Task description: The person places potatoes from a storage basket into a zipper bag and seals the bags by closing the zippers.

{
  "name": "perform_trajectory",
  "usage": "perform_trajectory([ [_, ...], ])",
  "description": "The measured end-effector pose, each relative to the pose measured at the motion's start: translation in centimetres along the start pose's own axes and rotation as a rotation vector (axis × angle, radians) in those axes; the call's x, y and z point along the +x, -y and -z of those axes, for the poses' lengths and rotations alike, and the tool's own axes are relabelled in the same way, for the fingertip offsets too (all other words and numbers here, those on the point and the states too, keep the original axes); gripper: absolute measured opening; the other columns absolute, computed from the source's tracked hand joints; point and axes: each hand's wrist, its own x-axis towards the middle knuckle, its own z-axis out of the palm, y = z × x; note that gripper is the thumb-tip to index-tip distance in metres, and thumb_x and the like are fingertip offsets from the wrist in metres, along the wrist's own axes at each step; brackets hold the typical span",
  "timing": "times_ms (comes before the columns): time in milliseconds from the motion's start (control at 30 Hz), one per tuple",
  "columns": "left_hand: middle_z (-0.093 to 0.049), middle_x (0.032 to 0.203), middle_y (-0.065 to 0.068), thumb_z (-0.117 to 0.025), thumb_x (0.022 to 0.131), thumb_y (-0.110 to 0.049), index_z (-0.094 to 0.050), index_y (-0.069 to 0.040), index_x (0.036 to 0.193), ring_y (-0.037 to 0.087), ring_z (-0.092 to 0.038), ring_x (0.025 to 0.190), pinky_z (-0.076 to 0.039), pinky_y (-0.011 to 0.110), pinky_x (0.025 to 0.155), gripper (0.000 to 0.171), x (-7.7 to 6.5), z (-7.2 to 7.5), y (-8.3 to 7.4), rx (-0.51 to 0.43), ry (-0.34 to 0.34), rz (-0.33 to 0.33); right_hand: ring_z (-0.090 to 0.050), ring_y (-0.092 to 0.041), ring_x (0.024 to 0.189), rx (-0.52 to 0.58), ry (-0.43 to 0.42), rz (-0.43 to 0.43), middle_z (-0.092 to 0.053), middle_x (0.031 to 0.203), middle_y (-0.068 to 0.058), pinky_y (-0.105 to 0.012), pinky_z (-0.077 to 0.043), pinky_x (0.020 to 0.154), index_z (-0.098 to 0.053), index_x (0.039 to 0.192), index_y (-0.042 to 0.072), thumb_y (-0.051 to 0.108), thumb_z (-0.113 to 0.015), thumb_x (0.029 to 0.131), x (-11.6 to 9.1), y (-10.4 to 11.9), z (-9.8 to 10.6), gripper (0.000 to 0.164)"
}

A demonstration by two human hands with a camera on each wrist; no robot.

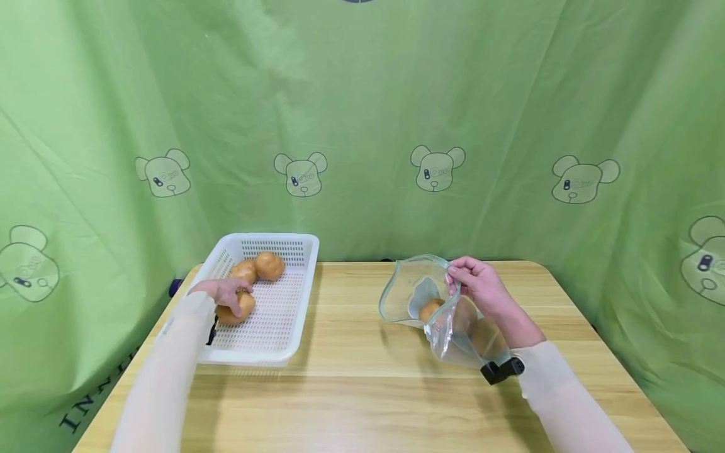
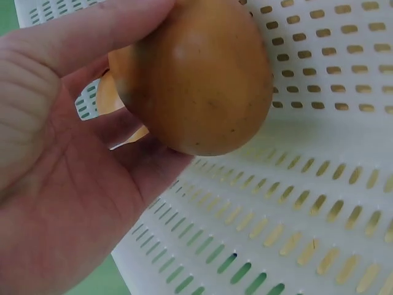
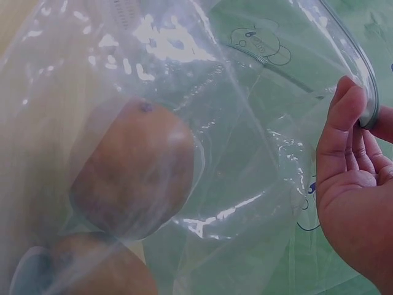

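Over the white perforated basket (image 1: 308,296) on the left, my left hand (image 1: 229,294) grips a smooth, speckled orange-brown round fruit (image 2: 202,80), thumb on one side and fingers on the other. Two similar fruits lie farther back in the basket, one (image 1: 269,266) fully visible and one (image 1: 243,270) close behind the hand. On the right, the fingers and thumb of my right hand (image 1: 478,283) pinch the rim of a clear plastic zip bag (image 1: 396,296). Its mouth gapes toward the left. Several round fruits show inside, one (image 3: 138,169) large in the right wrist view.
A light wooden table (image 1: 340,402) carries the basket and the bag, with bare wood between them. Green curtain (image 1: 362,126) printed with bear heads hangs behind and at both sides. A black wrist strap mount (image 1: 501,371) sits at the right wrist, beside the bag.
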Motion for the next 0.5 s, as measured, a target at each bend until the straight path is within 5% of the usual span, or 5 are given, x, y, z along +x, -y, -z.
perform_trajectory([
  [300, -0.042, 0.131, 0.03, -0.074, 0.073, -0.012, -0.046, 0.004, 0.13, 0.045, -0.037, 0.121, -0.028, 0.058, 0.102, 0.066, 0.01, -0.21, -0.22, -0.018, -0.038, -0.127, -0.058, -0.009, 0.059, 0.004, 0.014, 0.008, -0.063, 0.074, -0.001, -0.02, -0.052, 0.056, -0.063, 0.09, 0.011, 0.003, -0.051, 0.096, 0.07, 0.06, 0.18, 0.015],
  [500, -0.041, 0.132, 0.027, -0.078, 0.067, -0.013, -0.041, 0.006, 0.134, 0.041, -0.04, 0.117, -0.034, 0.054, 0.099, 0.079, 0.79, -0.77, -0.21, -0.051, -0.042, -0.102, -0.058, -0.01, 0.06, -0.004, 0.0, -0.013, -0.062, 0.075, -0.001, -0.021, -0.052, 0.056, -0.063, 0.09, 0.011, 0.004, -0.052, 0.096, -0.01, 0.08, 0.12, 0.014],
])
